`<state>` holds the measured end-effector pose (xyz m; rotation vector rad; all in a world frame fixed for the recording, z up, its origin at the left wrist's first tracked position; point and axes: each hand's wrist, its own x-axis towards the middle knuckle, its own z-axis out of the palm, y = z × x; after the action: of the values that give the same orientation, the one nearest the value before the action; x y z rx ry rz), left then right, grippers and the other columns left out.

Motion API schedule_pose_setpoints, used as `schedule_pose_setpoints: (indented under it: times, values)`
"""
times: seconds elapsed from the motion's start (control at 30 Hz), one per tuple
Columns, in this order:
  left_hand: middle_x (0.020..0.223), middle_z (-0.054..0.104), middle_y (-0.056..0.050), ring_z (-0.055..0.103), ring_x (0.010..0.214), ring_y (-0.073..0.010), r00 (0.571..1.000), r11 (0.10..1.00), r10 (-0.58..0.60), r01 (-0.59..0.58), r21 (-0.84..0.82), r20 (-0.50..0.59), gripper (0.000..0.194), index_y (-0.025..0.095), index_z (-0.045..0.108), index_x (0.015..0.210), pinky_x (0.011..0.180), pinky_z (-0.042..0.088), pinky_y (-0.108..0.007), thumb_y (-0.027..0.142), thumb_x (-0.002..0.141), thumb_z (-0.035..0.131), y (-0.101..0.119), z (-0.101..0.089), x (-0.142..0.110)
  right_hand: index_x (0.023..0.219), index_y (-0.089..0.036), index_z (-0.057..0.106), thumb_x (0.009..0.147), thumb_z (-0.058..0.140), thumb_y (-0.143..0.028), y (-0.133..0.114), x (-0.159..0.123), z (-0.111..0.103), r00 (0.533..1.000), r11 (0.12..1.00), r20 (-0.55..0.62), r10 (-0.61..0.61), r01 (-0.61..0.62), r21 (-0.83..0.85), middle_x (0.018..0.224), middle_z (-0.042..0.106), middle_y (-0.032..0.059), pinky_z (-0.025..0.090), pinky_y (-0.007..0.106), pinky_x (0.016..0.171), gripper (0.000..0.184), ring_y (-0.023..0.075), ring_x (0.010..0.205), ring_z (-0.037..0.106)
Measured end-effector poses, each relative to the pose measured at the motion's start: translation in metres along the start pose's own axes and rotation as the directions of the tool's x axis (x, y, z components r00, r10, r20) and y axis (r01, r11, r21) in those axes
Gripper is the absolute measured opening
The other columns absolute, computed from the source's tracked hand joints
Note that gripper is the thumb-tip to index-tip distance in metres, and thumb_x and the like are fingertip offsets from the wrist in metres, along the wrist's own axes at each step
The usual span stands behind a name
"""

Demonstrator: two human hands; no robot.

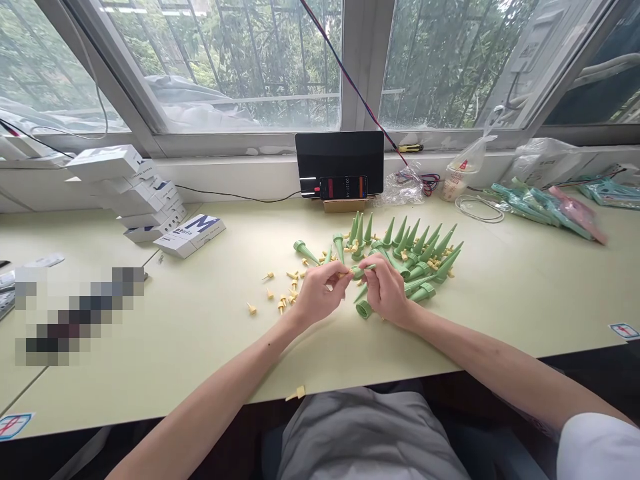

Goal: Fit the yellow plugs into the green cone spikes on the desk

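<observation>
In front of me my right hand (386, 291) is closed round a green plastic cone spike (358, 273), its wide end turned towards my other hand. My left hand (323, 291) pinches at that end, thumb and forefinger together; whatever small piece is between them is mostly hidden. Several more green cone spikes (400, 233) stand on their wide ends behind my hands, and others lie on their sides, one with its hollow end (363, 309) facing me. Small yellow plugs with thin stems (270, 293) are scattered left of my left hand, and more lie among the spikes.
A phone (343, 187) leans on a black tablet (340, 150) by the window. White boxes (145, 193) are stacked at the left. At the right lie a bagged cup (457, 177) and plastic packets (545, 207). One yellow plug (299, 392) lies at the table's front edge.
</observation>
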<state>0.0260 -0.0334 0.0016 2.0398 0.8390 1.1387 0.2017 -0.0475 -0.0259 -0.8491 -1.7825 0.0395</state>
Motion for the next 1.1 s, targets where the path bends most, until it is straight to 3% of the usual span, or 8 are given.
schedule_pose_setpoints:
  times: [0.3, 0.6, 1.1]
  values:
    - [0.062, 0.062, 0.0, 0.055, 0.059, -0.0104, 0.972, 0.962, 0.235, -0.236, 0.138, 0.023, 0.019, 0.018, 0.06, 0.078, 0.05, 0.04, -0.018, 0.021, 0.096, 0.055, -0.0046, -0.0032, 0.0019, 0.099, -0.024, 0.048, 0.108, 0.029, -0.028, -0.0061, 0.0042, 0.0009, 0.997, 1.0, -0.067, 0.031, -0.031, 0.005, 0.078, 0.055, 0.0005, 0.043, 0.026, 0.052, 0.022, 0.0121, 0.054, 0.053]
    - [0.057, 0.058, 0.004, 0.056, 0.049, -0.0072, 0.993, 0.992, 0.12, -0.12, 0.037, 0.004, 0.014, 0.017, 0.061, 0.081, 0.048, 0.043, -0.017, 0.022, 0.095, 0.059, -0.0034, -0.0001, 0.0008, 0.1, -0.024, 0.049, 0.107, 0.032, -0.022, -0.0052, 0.0032, 0.0015, 0.997, 1.0, -0.076, -0.001, 0.001, -0.006, 0.083, 0.056, 0.0011, 0.043, 0.025, 0.052, 0.018, 0.0114, 0.055, 0.053]
    - [0.057, 0.059, 0.003, 0.057, 0.047, -0.0069, 0.997, 0.997, 0.072, -0.072, -0.013, -0.001, 0.017, 0.017, 0.061, 0.079, 0.048, 0.043, -0.016, 0.024, 0.094, 0.059, -0.0003, 0.0007, 0.002, 0.1, -0.024, 0.051, 0.106, 0.033, -0.022, -0.0036, 0.0027, 0.0006, 0.997, 0.999, -0.075, -0.01, 0.008, -0.033, 0.083, 0.057, 0.0017, 0.045, 0.027, 0.054, 0.018, 0.0124, 0.057, 0.054]
